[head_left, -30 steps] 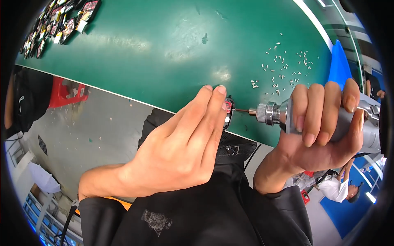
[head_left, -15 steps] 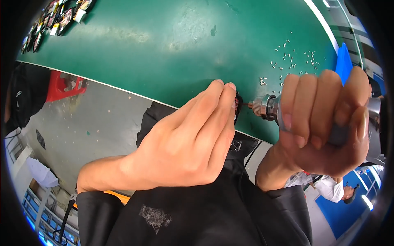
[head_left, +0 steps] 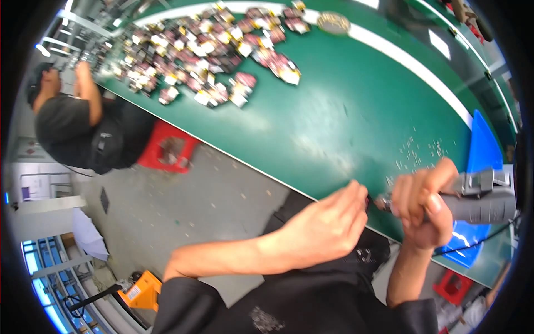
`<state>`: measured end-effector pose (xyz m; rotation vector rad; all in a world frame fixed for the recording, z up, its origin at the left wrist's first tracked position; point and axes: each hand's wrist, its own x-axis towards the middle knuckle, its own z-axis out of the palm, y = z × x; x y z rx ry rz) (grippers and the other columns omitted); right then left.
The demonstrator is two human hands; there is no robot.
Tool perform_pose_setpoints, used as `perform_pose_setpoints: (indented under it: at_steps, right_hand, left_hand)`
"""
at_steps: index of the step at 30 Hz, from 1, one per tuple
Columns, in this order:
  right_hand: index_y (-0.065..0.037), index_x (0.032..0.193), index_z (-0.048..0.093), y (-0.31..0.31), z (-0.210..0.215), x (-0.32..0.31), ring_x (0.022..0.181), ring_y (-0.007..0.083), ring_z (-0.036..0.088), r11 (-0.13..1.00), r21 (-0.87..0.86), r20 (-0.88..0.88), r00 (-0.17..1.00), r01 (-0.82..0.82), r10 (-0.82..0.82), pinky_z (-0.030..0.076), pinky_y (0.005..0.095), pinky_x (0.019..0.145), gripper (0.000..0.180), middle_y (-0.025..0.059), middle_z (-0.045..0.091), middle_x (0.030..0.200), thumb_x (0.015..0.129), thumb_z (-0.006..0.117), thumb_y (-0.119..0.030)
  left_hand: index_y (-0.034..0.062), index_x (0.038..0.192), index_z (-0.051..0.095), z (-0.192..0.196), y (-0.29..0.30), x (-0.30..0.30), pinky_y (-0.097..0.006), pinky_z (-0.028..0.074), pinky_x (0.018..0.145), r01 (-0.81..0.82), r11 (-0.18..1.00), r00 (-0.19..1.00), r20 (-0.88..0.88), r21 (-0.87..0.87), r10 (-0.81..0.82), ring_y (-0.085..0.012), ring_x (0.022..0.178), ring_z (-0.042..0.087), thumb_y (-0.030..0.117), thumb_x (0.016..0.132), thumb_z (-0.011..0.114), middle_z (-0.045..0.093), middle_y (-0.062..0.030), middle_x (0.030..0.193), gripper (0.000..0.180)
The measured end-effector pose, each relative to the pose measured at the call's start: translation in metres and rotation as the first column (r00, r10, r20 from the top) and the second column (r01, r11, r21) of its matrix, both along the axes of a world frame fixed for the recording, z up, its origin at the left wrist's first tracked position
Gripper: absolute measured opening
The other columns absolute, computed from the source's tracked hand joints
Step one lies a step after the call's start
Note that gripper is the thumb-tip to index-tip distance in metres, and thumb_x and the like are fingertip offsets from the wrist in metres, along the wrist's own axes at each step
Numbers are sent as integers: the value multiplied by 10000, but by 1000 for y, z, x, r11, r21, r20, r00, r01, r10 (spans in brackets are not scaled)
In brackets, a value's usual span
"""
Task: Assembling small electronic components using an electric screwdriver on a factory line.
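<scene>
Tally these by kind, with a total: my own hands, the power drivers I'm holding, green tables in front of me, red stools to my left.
Left hand and right hand: 2
Driver: 1
Green table: 1
Red stool: 1
Total: 5

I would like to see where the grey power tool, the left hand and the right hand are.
Grey power tool [head_left: 481, 206], head view: its body.
Left hand [head_left: 322, 227], head view: the back of the hand.
Right hand [head_left: 421, 205], head view: the middle of the hand.
</scene>
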<state>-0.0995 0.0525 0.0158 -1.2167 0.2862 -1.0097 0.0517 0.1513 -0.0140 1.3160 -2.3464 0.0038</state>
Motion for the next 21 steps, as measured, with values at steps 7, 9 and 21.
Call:
perform_pose_setpoints:
  at_steps: [7,9,21]
  right_hand:
    - [-53,947,420,6,3,-74,408,81,334,936,263,348,881,235,-319,349,251,470,86,-21,339,502,900,471,-104]
    - [-51,958,438,9,-5,-83,430,85,338,889,380,326,863,253,-385,346,255,483,84,-20,328,508,896,474,-95]
    - [-72,902,457,25,-36,-83,408,95,353,819,523,251,876,235,-412,365,278,489,67,-20,350,503,879,470,-133]
  left_hand:
    - [-18,1005,578,29,-36,93,-429,489,788,-436,886,894,-193,-159,405,-350,929,607,-59,741,640,630,-154,1021,274]
    - [-17,1139,569,28,-52,131,-432,444,919,-592,784,802,-38,-186,597,-370,1083,552,27,818,629,597,-180,1161,329]
    - [6,981,617,-3,-102,-15,-370,499,735,-63,997,991,-124,-33,59,-274,895,594,-14,701,697,594,-97,969,292]
